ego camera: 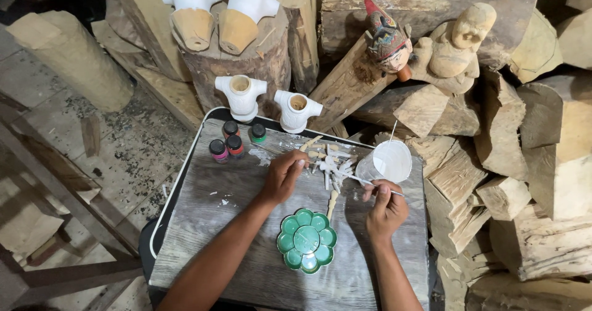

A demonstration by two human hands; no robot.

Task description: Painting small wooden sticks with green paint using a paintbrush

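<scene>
On grey wooden tabletop (246,268): left hand (285,175) pinches small white-painted wooden pieces (330,163); right hand (385,209) grips thin paintbrush (370,182). Nearby: green flower-shaped palette (306,240), 4 paint bottles (233,140), white cup (388,161)

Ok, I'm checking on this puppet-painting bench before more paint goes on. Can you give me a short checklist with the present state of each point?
1. Brush in hand: ok. The right hand grips a thin brush whose tip is at the pile.
2. Piece steadied: ok. The left hand rests on the small white-coated wooden pieces.
3. White paint within reach: ok. The clear cup stands upright beside the right hand.
4. Palette loaded: not ok. The green flower palette shows no paint in its wells.
5. Paint bottles capped: ok.
6. Brush loaded: cannot tell.
</scene>
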